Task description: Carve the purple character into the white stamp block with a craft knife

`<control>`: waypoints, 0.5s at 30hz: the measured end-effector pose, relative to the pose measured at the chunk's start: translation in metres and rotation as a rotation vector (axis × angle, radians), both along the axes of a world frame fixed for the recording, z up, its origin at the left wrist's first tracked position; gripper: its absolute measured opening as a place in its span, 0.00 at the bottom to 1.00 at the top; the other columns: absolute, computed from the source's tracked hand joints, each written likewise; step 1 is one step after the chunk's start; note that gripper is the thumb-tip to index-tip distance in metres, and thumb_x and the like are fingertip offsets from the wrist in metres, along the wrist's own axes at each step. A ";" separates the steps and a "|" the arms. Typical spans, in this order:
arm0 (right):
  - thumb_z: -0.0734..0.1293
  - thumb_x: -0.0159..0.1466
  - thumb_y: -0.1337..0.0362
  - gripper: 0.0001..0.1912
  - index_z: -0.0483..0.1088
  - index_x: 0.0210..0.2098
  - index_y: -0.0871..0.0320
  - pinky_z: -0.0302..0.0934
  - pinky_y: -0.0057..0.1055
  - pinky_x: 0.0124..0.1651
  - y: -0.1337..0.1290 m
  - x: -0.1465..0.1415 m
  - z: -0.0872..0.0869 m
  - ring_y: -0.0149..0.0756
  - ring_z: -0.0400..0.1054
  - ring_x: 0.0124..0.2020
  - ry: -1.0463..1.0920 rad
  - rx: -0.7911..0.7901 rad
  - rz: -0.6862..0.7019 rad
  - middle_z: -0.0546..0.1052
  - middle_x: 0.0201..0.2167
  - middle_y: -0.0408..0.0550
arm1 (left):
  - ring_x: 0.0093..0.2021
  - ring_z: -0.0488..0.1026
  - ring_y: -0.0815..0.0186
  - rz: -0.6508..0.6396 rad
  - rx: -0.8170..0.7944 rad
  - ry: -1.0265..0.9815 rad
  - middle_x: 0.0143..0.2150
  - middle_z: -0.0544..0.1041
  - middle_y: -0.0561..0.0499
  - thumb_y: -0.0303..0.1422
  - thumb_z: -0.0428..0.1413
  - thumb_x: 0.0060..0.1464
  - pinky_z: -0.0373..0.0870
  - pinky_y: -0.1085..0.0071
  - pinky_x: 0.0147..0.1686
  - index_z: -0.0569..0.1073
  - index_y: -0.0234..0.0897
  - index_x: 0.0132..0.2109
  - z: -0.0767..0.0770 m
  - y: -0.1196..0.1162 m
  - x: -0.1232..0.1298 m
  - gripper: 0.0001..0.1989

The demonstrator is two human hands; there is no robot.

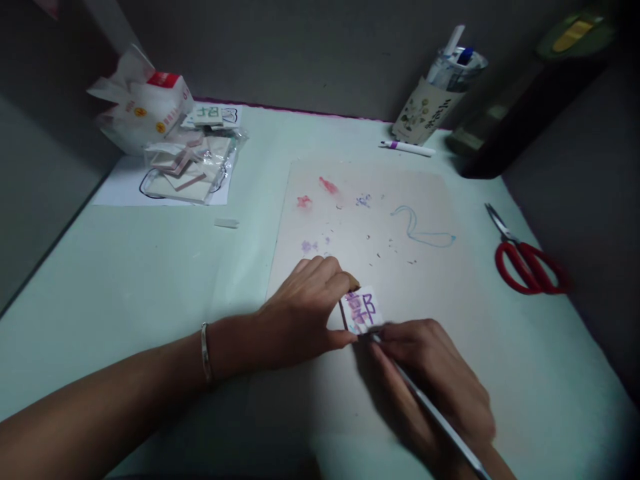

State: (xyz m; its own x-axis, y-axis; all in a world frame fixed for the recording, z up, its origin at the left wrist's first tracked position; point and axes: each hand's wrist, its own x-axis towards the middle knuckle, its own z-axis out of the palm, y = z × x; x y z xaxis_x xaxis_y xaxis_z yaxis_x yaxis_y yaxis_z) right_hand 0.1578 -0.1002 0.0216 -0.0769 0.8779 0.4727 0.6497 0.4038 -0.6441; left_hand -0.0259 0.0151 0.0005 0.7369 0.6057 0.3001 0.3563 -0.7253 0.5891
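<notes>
My left hand (310, 307) pinches a small white square block (374, 313) between thumb and fingers, steadying it low over a pale board (320, 400). Purple characters and pinkish smears mark the block's upper face. In my right hand (435, 373) is a slim silver pen-shaped tool (443, 421), which looks like a craft knife. Its front end meets the block's near edge, and the fingers partly hide the tip. Dark crumbs and red, purple and blue ink marks are scattered on the board beyond my hands.
Red-handled scissors (525, 263) lie at the right. A purple-banded marker (407, 148) rests by a pen jar (433, 100), with a dark bottle (520, 107) beside it. Back left are a tissue pack (145, 107), bagged blocks (193, 167) and a small white strip (227, 223).
</notes>
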 end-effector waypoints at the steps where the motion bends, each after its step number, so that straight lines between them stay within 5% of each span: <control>1: 0.70 0.64 0.79 0.12 0.74 0.40 0.55 0.68 0.36 0.35 -0.001 0.001 0.001 0.39 0.74 0.35 0.026 -0.018 -0.057 0.80 0.35 0.49 | 0.45 0.71 0.56 -0.001 -0.002 -0.002 0.45 0.76 0.45 0.32 0.68 0.53 0.68 0.59 0.45 0.71 0.36 0.51 -0.001 0.000 0.000 0.21; 4: 0.70 0.66 0.77 0.11 0.73 0.37 0.54 0.65 0.34 0.32 -0.001 0.004 0.002 0.36 0.73 0.33 0.071 -0.093 -0.139 0.79 0.34 0.46 | 0.46 0.71 0.55 0.000 -0.008 -0.008 0.45 0.76 0.45 0.33 0.70 0.52 0.68 0.59 0.45 0.71 0.36 0.51 -0.002 0.000 -0.001 0.23; 15: 0.68 0.67 0.77 0.10 0.70 0.35 0.55 0.64 0.32 0.33 0.002 0.007 0.000 0.34 0.72 0.34 0.054 -0.141 -0.025 0.76 0.32 0.45 | 0.47 0.72 0.54 -0.016 -0.029 -0.005 0.46 0.76 0.44 0.32 0.70 0.51 0.69 0.57 0.47 0.72 0.35 0.53 -0.001 0.001 -0.003 0.24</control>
State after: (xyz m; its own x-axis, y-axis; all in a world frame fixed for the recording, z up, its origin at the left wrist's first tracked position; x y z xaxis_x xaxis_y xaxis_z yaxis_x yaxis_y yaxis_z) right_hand 0.1650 -0.0984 0.0215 -0.0317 0.9372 0.3475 0.6212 0.2908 -0.7277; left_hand -0.0287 0.0158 -0.0008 0.7453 0.6022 0.2862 0.3413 -0.7133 0.6121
